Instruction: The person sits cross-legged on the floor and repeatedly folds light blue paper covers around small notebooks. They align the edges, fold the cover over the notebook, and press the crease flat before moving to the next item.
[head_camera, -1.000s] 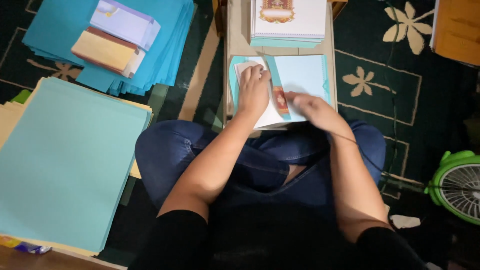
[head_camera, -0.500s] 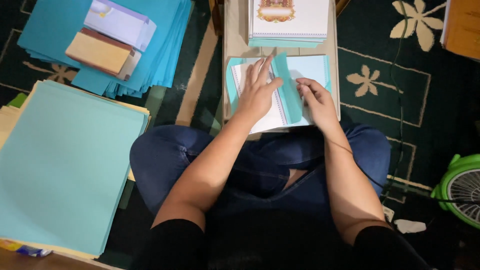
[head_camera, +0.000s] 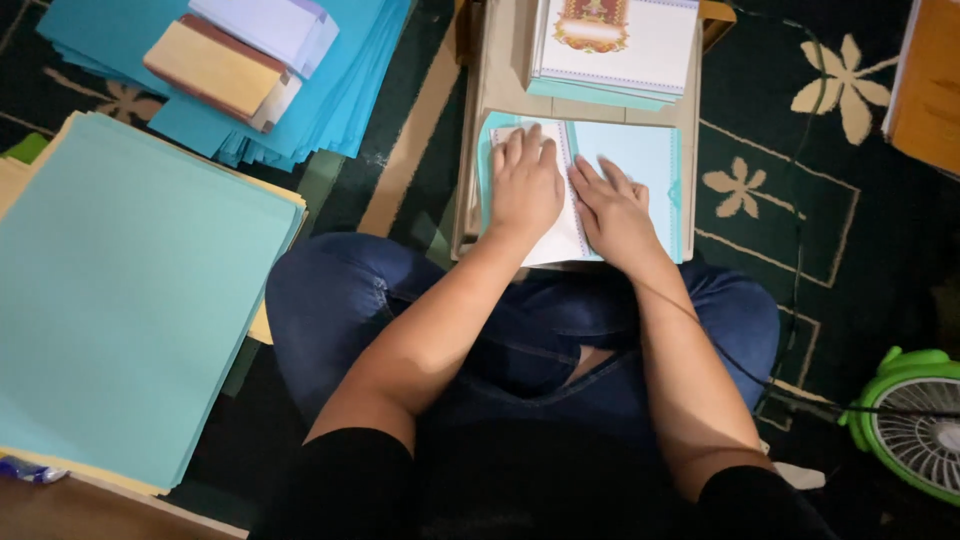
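Hands flat, gripping nothing | your left hand (head_camera: 525, 185) presses the white sheet (head_camera: 560, 235), right hand (head_camera: 612, 208) beside it on the teal folder (head_camera: 640, 160), on the small beige table (head_camera: 475, 150) | paper looks light, floppy, creasable: lift by edges.

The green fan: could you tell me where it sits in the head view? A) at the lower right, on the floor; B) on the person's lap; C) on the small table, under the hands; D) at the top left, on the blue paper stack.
A: the green fan lies at the lower right edge on the dark patterned carpet, well away from both hands.
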